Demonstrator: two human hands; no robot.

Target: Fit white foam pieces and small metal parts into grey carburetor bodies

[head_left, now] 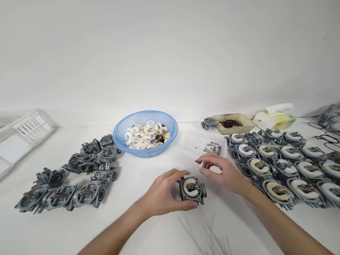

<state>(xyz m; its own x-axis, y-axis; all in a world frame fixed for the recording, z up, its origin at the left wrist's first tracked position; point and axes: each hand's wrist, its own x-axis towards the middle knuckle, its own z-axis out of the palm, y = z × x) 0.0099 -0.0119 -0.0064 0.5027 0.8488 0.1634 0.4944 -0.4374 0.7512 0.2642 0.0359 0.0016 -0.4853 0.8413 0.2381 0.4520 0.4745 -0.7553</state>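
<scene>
My left hand (pixel 166 193) grips a grey metal carburetor (pixel 201 194) at its left side, thumb in front and fingers behind. The carburetor's open bowl side faces up, with a white C-shaped float (pixel 187 188) inside and brass parts in the middle. Just right of and above it hovers my right hand (pixel 221 171), fingers bent and slightly apart from the thumb; I see nothing between them. Behind this hand, a clear shallow tray (pixel 188 145) carries small metal pins (pixel 212 147).
A blue basket (pixel 148 152) of white floats stands at the back. Carburetors without floats (pixel 86 195) lie left; rows of carburetors with floats (pixel 305 189) lie right. Further back are a beige tray (pixel 251 124) of dark rings, a yellow-green box (pixel 283 121), loose O-rings (pixel 334 147) and a white crate (pixel 12 148).
</scene>
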